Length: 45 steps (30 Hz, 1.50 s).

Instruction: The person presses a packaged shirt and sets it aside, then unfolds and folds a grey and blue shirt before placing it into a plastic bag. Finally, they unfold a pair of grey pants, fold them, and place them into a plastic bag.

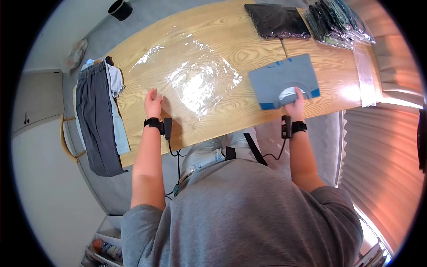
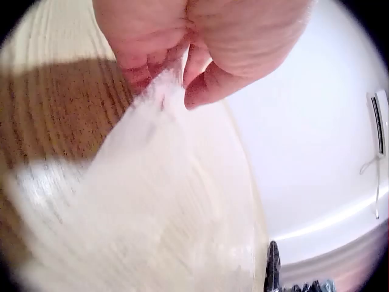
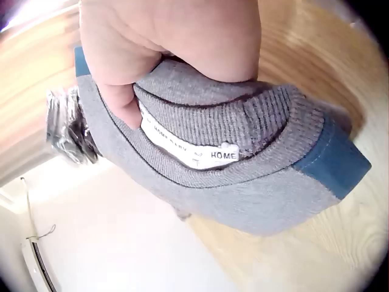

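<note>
My left hand point(image 1: 153, 104) is at the left part of the table. In the left wrist view its thumb and fingers pinch the corner of a clear plastic bag point(image 2: 176, 201), which spreads shiny across the tabletop in the head view. My right hand point(image 1: 295, 108) grips a folded grey sweatshirt point(image 1: 278, 79) with blue trim by the neckline. Up close, the ribbed collar point(image 3: 243, 121) and a white printed neck label point(image 3: 200, 154) show beside the thumb. The fingertips under the collar are hidden.
Grey trousers point(image 1: 93, 115) and other garments hang over the table's left end. At the back right lie a dark bagged garment point(image 1: 276, 21) and a pile of bagged clothes point(image 1: 336, 22). A black bin point(image 1: 120, 10) stands beyond the table point(image 1: 147, 133). Cables hang from both wrists.
</note>
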Each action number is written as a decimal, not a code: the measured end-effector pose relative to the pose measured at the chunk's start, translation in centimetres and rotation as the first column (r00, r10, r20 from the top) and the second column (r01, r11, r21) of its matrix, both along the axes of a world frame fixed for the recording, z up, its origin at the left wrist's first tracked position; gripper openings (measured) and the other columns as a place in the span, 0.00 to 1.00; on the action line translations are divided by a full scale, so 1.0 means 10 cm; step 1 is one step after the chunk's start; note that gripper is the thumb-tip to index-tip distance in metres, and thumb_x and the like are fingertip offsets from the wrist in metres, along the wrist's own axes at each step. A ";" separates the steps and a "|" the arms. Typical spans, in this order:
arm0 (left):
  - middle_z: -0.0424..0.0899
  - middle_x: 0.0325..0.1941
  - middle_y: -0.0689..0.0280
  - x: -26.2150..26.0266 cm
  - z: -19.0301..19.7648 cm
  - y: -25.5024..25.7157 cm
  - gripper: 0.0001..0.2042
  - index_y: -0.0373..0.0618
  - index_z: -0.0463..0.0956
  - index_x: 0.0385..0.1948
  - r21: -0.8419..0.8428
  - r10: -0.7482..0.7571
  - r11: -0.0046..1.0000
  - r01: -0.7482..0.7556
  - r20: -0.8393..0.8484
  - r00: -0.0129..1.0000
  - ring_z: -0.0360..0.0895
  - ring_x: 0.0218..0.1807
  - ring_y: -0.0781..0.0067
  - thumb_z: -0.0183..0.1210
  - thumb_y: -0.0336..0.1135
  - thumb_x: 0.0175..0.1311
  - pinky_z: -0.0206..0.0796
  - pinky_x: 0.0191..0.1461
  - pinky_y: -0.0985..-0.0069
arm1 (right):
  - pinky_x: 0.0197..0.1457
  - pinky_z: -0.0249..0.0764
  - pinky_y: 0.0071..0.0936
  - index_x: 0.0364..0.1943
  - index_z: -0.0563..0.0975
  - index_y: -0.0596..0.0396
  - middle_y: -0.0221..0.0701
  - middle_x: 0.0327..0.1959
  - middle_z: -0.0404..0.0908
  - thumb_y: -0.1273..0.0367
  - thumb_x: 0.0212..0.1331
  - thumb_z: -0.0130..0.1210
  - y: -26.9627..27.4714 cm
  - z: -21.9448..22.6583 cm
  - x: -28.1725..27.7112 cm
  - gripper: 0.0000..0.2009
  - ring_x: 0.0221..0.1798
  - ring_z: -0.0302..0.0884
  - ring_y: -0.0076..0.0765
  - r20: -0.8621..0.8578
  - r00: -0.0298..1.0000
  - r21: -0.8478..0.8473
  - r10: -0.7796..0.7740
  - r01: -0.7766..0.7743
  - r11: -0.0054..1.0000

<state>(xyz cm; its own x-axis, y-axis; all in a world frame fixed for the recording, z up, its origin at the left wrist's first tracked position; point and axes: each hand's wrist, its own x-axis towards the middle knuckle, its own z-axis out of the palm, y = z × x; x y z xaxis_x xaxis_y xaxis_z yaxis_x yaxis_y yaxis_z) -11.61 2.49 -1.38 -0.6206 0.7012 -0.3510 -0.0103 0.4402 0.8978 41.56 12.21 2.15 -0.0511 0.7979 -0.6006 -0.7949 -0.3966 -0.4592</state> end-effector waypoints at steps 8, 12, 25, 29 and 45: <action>0.62 0.62 0.44 0.95 0.69 -0.34 0.23 0.49 0.71 0.53 -0.377 -0.620 0.691 0.616 -0.748 0.238 0.57 0.63 0.40 0.58 0.32 0.51 0.53 0.63 0.52 | 0.56 0.68 0.39 0.43 0.73 0.54 0.31 0.45 0.78 0.66 0.62 0.49 -0.37 0.50 0.11 0.09 0.50 0.73 0.38 0.022 1.000 0.091 -0.018 0.016 0.996; 0.52 0.69 0.47 1.27 0.68 -0.65 0.25 0.57 0.67 0.59 -0.469 -0.728 0.523 0.712 -0.680 0.087 0.49 0.68 0.38 0.58 0.38 0.57 0.47 0.66 0.50 | 0.53 0.69 0.37 0.40 0.73 0.53 0.31 0.41 0.77 0.66 0.62 0.48 -0.59 0.53 -0.09 0.08 0.47 0.74 0.37 -0.020 0.993 0.092 0.120 -0.117 0.989; 0.53 0.69 0.48 1.31 0.48 -0.75 0.26 0.59 0.63 0.62 -0.461 -0.706 0.585 0.667 -0.695 0.138 0.50 0.69 0.42 0.55 0.40 0.59 0.48 0.66 0.52 | 0.45 0.74 0.35 0.39 0.74 0.54 0.32 0.35 0.79 0.67 0.61 0.51 -0.51 0.75 -0.85 0.07 0.40 0.78 0.37 -0.016 0.915 0.009 0.404 -0.403 0.915; 0.53 0.68 0.48 1.29 0.37 -0.75 0.24 0.60 0.65 0.60 -0.359 -0.665 0.646 0.673 -0.697 0.267 0.49 0.69 0.42 0.54 0.41 0.60 0.49 0.65 0.48 | 0.47 0.74 0.35 0.41 0.73 0.55 0.32 0.37 0.79 0.67 0.60 0.51 -0.51 0.83 -0.94 0.09 0.41 0.78 0.37 0.029 0.919 -0.027 0.394 -0.393 0.919; 0.53 0.69 0.47 1.36 0.50 -0.69 0.25 0.60 0.63 0.62 -0.482 -0.688 0.603 0.636 -0.717 0.109 0.49 0.69 0.41 0.54 0.45 0.60 0.48 0.65 0.46 | 0.45 0.76 0.37 0.44 0.72 0.56 0.35 0.39 0.79 0.66 0.58 0.54 -0.69 0.71 -0.91 0.13 0.41 0.79 0.39 -0.070 0.844 -0.056 0.532 -0.536 0.842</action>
